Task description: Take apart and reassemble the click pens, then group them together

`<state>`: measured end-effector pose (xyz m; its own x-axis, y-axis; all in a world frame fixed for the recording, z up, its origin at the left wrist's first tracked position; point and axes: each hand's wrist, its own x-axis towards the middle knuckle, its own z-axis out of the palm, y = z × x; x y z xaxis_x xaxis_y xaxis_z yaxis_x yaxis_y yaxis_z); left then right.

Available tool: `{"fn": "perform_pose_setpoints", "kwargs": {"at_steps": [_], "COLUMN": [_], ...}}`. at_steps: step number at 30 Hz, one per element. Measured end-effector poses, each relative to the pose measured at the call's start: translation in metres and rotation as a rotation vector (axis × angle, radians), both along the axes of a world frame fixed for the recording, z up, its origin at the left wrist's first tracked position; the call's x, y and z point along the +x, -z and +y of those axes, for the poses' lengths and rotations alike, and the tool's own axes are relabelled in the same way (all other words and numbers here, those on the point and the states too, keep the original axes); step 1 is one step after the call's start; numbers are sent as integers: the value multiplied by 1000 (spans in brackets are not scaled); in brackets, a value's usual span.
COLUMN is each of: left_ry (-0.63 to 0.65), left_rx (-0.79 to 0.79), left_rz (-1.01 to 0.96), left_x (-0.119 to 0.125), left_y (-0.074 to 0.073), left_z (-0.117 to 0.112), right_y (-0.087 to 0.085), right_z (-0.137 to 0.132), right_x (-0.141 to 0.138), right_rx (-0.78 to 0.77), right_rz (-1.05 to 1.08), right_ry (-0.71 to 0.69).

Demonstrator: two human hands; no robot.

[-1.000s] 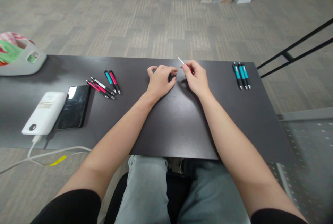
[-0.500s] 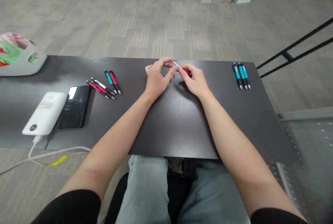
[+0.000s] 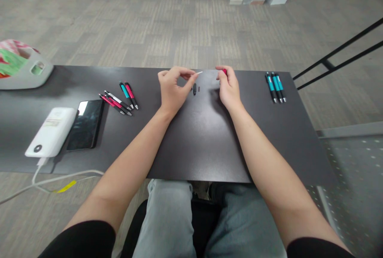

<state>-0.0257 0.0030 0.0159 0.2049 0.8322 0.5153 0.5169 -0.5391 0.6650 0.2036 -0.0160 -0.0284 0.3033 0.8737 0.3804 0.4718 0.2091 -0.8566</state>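
My left hand [image 3: 176, 88] is closed in a pinch on a thin white pen refill [image 3: 200, 72], whose end sticks out to the right past the fingertips. A short gap away, my right hand [image 3: 229, 86] is closed round a red pen barrel [image 3: 224, 71]; most of it is hidden by the fingers. On the dark table between the hands lie a small black pen part [image 3: 194, 89] and a smaller dark piece [image 3: 199, 88]. Another tiny piece is partly covered by my left thumb.
Left of my hands lie several pens [image 3: 116, 103] in red, blue and white. Three blue pens [image 3: 275, 87] line up at the right. A black phone [image 3: 85, 125], a white power bank [image 3: 51, 132] with a cable, and a white basket [image 3: 44, 72] are farther left on the table [image 3: 203, 142].
My hands have moved apart, the left one leftward with the refill, the right one rightward with the red barrel. The small black parts on the table now show between them.
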Motion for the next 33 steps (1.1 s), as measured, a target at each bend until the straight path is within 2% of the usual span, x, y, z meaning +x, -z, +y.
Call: {"fn": "perform_pose_setpoints", "kwargs": {"at_steps": [4,8,12,17,24,28,33], "left_ry": [186,378,469,460,396,382,249], "left_rx": [7,10,-11,-68,-88,-81,-41], "left_rz": [283,378,422,459,431,405,335], "left_x": [3,4,1,0,-2,-3,-1], "left_y": [-3,-2,0,-1,0,1,1], "left_z": [-13,-15,-13,-12,-10,-9,-8], "right_y": [2,1,-4,-9,-3,-6,-17], "right_z": [0,-2,-4,-5,-2,-3,-8], "right_x": [1,0,-2,-5,0,4,10], "right_rx": [2,9,-19,-38,-13,-9,-87], "right_rz": [-17,-16,-7,21,-43,-71,-54], "right_ry": [-12,-14,-16,-12,-22,-46,-112]}}
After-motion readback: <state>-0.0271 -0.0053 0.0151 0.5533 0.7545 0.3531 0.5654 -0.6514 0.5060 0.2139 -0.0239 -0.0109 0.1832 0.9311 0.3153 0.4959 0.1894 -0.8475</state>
